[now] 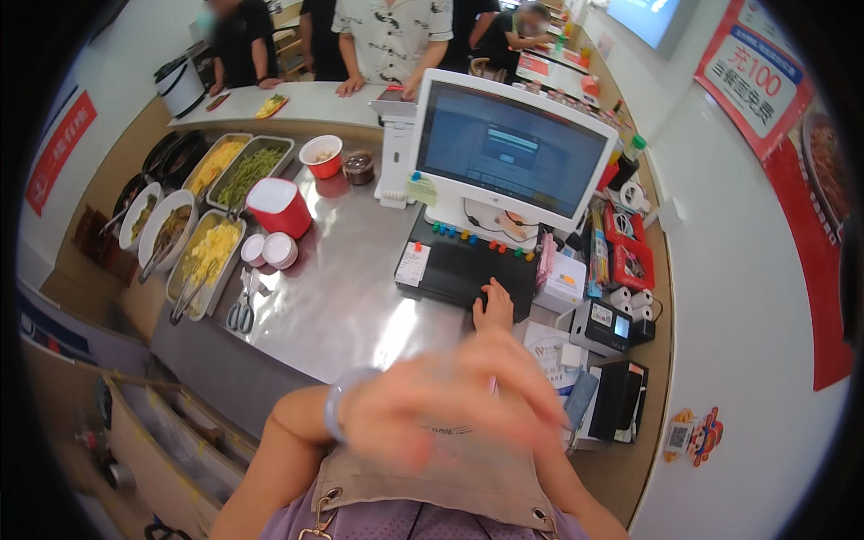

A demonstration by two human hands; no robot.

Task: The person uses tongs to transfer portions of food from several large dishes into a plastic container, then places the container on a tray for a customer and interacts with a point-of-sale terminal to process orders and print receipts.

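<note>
My left hand [445, 398], with a pale bangle [335, 405] on the wrist, is raised close to the camera and blurred by motion. Its fingers and thumb are apart, and I see nothing held in it. Below it shows a beige apron [425, 486]. My right hand [496, 304] is at the front right part of a black cash drawer [452, 270], fingers loosely spread and holding nothing visible. On the drawer stands a white point-of-sale terminal [513, 148] with a lit screen. Coloured magnets [466, 235] and a receipt [412, 264] sit along the drawer's top.
Food trays [253, 169], scissors [241, 314], stacked small lids [278, 251] and a red container [280, 208] occupy the left of the steel counter [337, 290]. A small black device [603, 324] and paper rolls [634, 302] crowd the right. People stand beyond the white ledge [317, 111].
</note>
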